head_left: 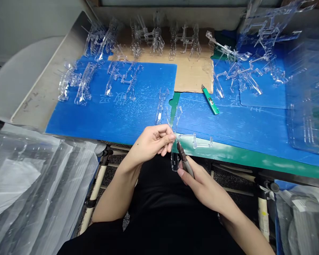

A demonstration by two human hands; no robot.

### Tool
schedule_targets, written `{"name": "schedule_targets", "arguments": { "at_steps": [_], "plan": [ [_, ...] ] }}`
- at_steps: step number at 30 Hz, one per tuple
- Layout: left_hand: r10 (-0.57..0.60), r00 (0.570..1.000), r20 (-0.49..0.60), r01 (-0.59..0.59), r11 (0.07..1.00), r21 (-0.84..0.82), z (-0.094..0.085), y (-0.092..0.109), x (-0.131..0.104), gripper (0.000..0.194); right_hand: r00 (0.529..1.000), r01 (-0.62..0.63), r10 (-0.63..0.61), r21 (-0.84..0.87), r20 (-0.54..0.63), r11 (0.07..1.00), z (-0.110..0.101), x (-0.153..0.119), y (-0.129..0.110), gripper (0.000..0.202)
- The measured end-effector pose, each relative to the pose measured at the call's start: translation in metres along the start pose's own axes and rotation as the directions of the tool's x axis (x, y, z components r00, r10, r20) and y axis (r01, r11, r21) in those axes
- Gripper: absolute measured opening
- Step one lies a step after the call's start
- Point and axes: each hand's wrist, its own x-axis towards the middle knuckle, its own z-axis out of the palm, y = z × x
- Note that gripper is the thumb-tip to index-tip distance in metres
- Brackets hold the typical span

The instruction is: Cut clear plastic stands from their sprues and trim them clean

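My left hand (155, 140) pinches a clear plastic moulded piece (174, 156) over my lap, just in front of the table edge. My right hand (199, 182) grips small cutting pliers (184, 161), their jaws set against the clear piece near its lower end. Branches of the same clear piece reach up and to the right over the green table edge (228, 154).
Blue corrugated sheets (108, 113) cover the table, with a cardboard sheet (187, 76) behind. Several clear plastic parts (122, 78) lie and stand across them. A green utility knife (210, 100) lies mid-table. Clear plastic bags (29, 184) sit at left, and more bags (303, 216) at lower right.
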Motion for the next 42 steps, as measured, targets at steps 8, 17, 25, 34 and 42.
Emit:
{"name": "schedule_targets", "arguments": {
  "at_steps": [8,17,25,34,42],
  "plan": [
    [-0.034,0.999,0.002,0.034,0.999,0.016,0.000,-0.005,0.006,0.040,0.998,0.034,-0.037,0.067,0.041,0.997,-0.008,0.003,0.008,0.030],
    [-0.048,0.999,-0.012,0.048,0.999,-0.005,0.011,-0.004,0.016,0.037,0.994,0.022,-0.049,0.246,0.101,0.969,-0.019,0.007,0.013,0.033],
    [-0.121,0.992,-0.029,0.123,0.990,0.066,0.018,-0.006,0.044,0.042,0.996,-0.044,-0.005,0.562,0.086,0.826,-0.022,0.022,0.024,0.045],
    [-0.185,0.981,-0.063,0.192,0.858,0.477,0.006,0.008,0.116,0.048,0.998,-0.026,-0.023,0.804,0.050,0.594,-0.027,0.032,0.039,0.054],
    [0.230,0.963,-0.138,0.010,0.484,0.875,0.024,0.031,0.113,0.025,0.999,0.038,-0.023,0.810,-0.030,0.586,-0.032,-0.010,0.060,0.048]
  ]
}}
